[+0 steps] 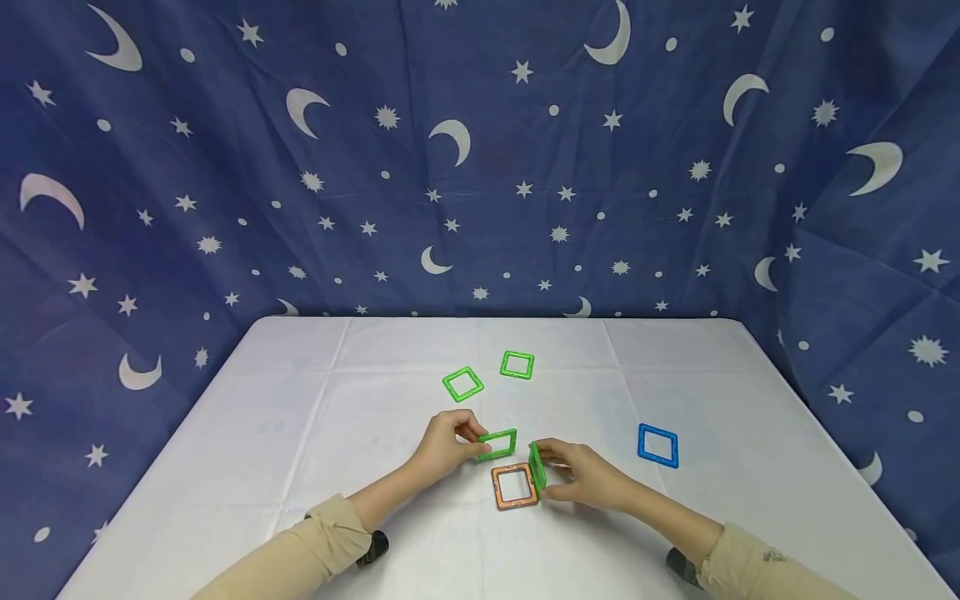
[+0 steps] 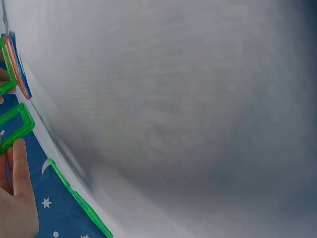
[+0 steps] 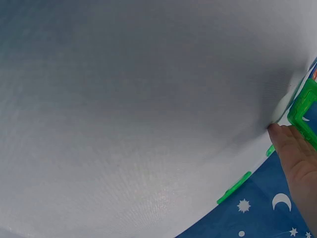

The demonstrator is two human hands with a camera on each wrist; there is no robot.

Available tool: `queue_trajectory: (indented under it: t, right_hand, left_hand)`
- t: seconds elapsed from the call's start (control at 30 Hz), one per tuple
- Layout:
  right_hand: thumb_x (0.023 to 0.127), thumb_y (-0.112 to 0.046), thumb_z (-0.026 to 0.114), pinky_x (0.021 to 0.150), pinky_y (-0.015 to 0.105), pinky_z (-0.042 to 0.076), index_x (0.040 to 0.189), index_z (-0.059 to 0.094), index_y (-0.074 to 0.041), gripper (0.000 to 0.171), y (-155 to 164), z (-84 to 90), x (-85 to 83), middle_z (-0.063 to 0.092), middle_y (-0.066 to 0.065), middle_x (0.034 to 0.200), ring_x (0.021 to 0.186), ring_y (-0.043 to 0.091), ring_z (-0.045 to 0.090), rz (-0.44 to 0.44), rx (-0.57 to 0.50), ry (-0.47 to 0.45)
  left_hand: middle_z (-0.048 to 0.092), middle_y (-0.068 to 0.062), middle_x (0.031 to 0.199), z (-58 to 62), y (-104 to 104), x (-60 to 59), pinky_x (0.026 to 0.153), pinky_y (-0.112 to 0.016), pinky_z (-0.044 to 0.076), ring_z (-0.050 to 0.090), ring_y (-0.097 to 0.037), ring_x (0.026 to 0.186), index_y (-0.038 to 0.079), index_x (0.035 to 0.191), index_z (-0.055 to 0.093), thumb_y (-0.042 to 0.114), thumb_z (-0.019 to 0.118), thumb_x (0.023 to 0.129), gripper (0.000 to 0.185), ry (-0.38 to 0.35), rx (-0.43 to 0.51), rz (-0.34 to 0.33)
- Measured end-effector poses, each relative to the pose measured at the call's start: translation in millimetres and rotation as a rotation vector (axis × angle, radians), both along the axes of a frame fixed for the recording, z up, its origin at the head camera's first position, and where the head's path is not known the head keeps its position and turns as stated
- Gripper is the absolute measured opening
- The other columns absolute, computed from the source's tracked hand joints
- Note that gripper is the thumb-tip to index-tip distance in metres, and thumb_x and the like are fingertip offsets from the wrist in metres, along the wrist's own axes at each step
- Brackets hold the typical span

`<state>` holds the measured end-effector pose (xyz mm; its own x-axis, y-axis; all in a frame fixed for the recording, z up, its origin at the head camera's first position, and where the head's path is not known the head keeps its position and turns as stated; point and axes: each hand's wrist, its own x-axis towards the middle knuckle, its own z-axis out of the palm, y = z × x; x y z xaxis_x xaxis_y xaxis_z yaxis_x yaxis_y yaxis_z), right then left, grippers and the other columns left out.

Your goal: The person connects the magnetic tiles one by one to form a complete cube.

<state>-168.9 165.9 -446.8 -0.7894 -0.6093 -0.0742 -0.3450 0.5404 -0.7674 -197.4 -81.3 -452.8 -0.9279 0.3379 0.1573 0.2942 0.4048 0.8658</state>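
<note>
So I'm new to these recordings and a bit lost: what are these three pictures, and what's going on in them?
A person works with bare hands at a table under a white cloth. The wide picture comes from a camera on their head; the other two come from cameras on each wrist, so they show mostly cloth up close. The left hand holds a green square frame upright at the far edge of an orange frame lying flat. The right hand holds another green frame upright at the orange frame's right edge. Two green frames and a blue frame lie loose.

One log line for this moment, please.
left hand: holds green square | right hand: holds upright green square | orange square: flat on table
</note>
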Motion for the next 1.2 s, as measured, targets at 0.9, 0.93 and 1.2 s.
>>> queue_trajectory:
  t: [0.9,0.93,1.2]
  right_hand:
    - [0.084,-0.006,0.069,0.1,0.041,0.044,0.131,0.041,0.007,0.057,0,-6.0,-7.6,0.05,0.028,0.133,0.125,0.041,0.048,0.055,-0.094,-0.099]
    - [0.084,-0.006,0.069,0.101,0.04,0.043,0.131,0.041,0.007,0.057,0,-6.1,-8.0,0.05,0.027,0.133,0.126,0.041,0.048,0.057,-0.097,-0.106]
    - [0.084,-0.003,0.067,0.101,0.039,0.043,0.132,0.04,0.007,0.056,0,-5.7,-9.4,0.05,0.026,0.133,0.126,0.04,0.048,0.076,-0.099,-0.093]
  left_hand:
    - [0.063,-0.008,0.079,-8.6,8,0.9,0.061,-0.017,0.047,0.054,-0.006,0.068,0.0,0.088,0.066,0.001,0.077,0.074,0.018,-0.094,-0.06,-0.122]
    - [0.063,-0.007,0.078,-9.2,9,1.2,0.06,-0.017,0.046,0.053,-0.006,0.067,-0.001,0.089,0.067,0.001,0.078,0.073,0.019,-0.093,-0.087,-0.133]
    - [0.06,-0.003,0.068,-11.8,13,3.6,0.056,-0.017,0.042,0.046,-0.005,0.062,0.0,0.082,0.069,-0.003,0.079,0.07,0.015,-0.008,-0.225,-0.17]
